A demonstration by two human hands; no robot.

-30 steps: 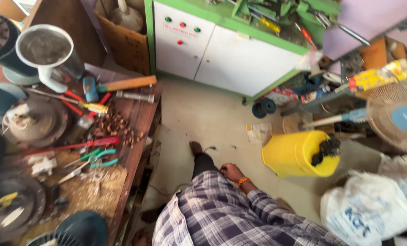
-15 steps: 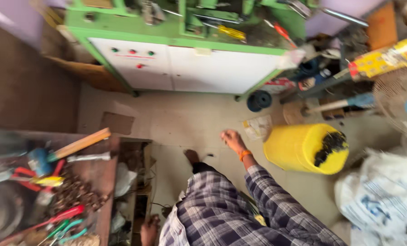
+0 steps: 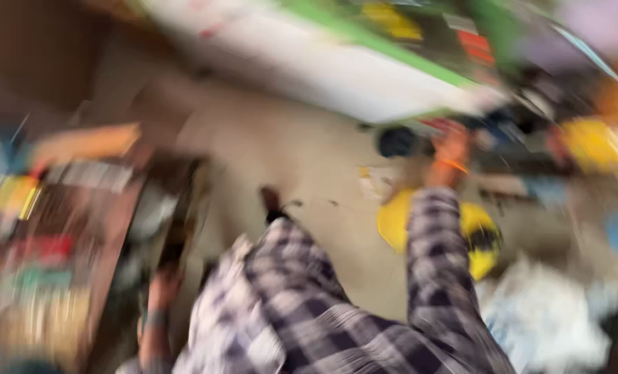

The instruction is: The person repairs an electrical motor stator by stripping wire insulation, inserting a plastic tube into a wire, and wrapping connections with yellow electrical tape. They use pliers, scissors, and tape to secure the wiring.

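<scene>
Pale concrete floor: yellow drum, white sack. Wooden bench: blurred tool clutter.

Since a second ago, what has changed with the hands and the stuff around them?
The right hand has reached farther forward, past the round yellow plastic container, toward the blurred clutter beneath the green-edged white cabinet. The left hand now hangs beside the wooden workbench. Neither visibly holds anything. Container and bench stayed put.

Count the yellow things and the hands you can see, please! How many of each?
The picture is very blurred, so only big shapes count.
Yellow things: 3, the yellow drum on the floor, a yellow blur at the right, a yellow blur on the workbench.
Hands: 2, the right hand stretched forward, the left hand down by the workbench.
Total: 5
</scene>
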